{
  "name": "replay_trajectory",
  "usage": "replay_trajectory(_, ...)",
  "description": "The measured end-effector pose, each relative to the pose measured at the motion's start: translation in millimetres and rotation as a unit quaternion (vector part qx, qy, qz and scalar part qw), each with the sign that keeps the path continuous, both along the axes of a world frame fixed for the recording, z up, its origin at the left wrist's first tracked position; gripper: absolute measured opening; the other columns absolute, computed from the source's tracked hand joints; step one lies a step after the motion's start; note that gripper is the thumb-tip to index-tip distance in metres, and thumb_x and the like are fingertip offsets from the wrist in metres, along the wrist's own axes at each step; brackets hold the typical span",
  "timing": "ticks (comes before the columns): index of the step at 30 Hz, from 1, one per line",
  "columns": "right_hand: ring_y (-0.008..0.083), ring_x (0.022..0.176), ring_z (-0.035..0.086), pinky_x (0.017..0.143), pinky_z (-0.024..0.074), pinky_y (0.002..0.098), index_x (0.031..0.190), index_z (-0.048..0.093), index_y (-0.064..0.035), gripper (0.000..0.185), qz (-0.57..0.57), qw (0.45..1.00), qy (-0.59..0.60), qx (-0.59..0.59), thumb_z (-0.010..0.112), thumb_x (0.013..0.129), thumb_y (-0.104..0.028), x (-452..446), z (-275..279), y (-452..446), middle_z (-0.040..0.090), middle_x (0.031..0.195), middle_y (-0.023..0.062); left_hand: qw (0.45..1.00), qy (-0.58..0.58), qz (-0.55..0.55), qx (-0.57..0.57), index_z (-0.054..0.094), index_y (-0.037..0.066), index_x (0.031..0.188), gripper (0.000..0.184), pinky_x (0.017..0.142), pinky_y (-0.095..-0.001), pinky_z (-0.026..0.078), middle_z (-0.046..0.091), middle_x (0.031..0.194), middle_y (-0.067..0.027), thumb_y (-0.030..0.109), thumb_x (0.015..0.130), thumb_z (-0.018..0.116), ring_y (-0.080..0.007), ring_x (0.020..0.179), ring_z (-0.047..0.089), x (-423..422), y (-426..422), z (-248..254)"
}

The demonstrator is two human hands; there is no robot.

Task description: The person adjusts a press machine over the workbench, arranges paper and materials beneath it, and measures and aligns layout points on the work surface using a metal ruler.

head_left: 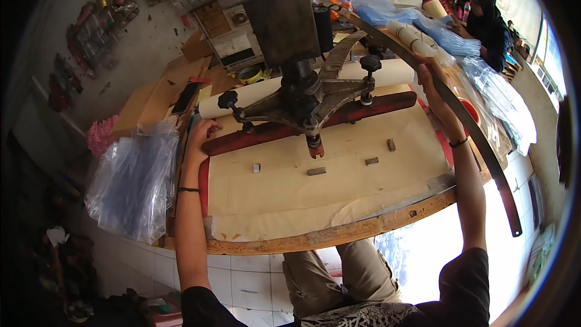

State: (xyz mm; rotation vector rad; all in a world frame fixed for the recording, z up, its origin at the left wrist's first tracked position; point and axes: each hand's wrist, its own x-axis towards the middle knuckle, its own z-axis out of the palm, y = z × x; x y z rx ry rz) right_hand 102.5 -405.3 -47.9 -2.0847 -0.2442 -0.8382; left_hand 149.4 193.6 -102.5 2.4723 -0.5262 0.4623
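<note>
I stand close by and look at the cream sheet [284, 197]. It lies on the wooden table [302, 244], right under the metal press [301, 92]. From the middle of the sheet, the long red bar [363, 109] is at 12 o'clock, tilted, with its right end farther away.

The left hand [207, 133] is near 10 o'clock, by the bar's left end. Its fingers are bent, with small gaps, but I cannot tell if they pinch anything. The right hand [437, 98] is at 2 o'clock, right beside the long metal strip [484, 154]. Its fingers look close together; I cannot tell if they grip the strip.

To do this well, I think both hands should hold the work evenly, so nothing slides or twists. The sheet should lie flat, because its edge at 6 o'clock looks wrinkled. The four little blocks [316, 171] on it should not get bumped. Most of all, no fingers should go under the bar, where they could get squashed.
</note>
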Motion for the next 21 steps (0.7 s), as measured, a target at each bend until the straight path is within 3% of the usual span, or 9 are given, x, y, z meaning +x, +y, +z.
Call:
replay_trajectory(3,0.0060,0.072,0.046,0.064,0.0389,0.0231,0.133,0.061,-0.0097,0.040,-0.012,1.000,-0.009,-0.001,0.046,0.108,-0.038,-0.1,2.0,0.5,0.050,0.078,-0.0018,1.000,0.014,0.002,0.006,0.068,0.003,0.101,0.027,0.075,-0.0308,0.048,0.058,0.093,-0.0109,-0.004,0.081,0.052,-0.0212,0.084,0.060,0.4,-0.6,1.0)
replay_trajectory(6,0.0108,0.072,0.054,0.070,0.0445,0.0291,0.129,0.064,-0.0115,0.036,-0.036,0.997,-0.049,0.047,0.048,0.107,-0.035,1.4,1.9,4.7,0.056,0.072,0.0020,1.000,0.014,0.009,0.009,0.068,0.002,0.102,0.027,0.075,-0.0303,0.048,0.058,0.093,-0.0109,-0.004,0.081,0.052,-0.0209,0.084,0.060,-1.2,-1.4,1.8)
replay_trajectory(9,0.0110,0.072,0.053,0.070,0.0444,0.0290,0.129,0.064,-0.0110,0.036,-0.025,1.000,-0.009,-0.008,0.048,0.107,-0.034,-1.4,3.5,4.2,0.056,0.072,0.0021,1.000,0.019,0.013,0.008,0.068,0.002,0.102,0.027,0.075,-0.0298,0.048,0.057,0.093,-0.0108,-0.004,0.081,0.052,-0.0203,0.084,0.060,-2.6,-3.2,2.0)
replay_trajectory(18,0.0102,0.071,0.052,0.068,0.0438,0.0289,0.127,0.064,-0.0091,0.033,-0.004,1.000,0.000,-0.012,0.050,0.106,-0.030,2.9,-1.8,1.6,0.054,0.072,0.0014,1.000,0.015,0.002,-0.003,0.068,0.002,0.102,0.028,0.071,-0.0280,0.046,0.056,0.091,-0.0088,-0.005,0.081,0.051,-0.0168,0.080,0.058,-1.9,-2.3,1.1)
replay_trajectory(21,0.0098,0.073,0.052,0.069,0.0431,0.0278,0.129,0.063,-0.0087,0.034,-0.030,0.998,-0.058,0.013,0.049,0.107,-0.031,1.4,0.0,2.3,0.054,0.074,0.0009,1.000,0.013,0.002,-0.009,0.068,0.002,0.101,0.028,0.070,-0.0280,0.046,0.056,0.091,-0.0086,-0.006,0.081,0.051,-0.0165,0.079,0.058,3.7,2.8,-4.0)
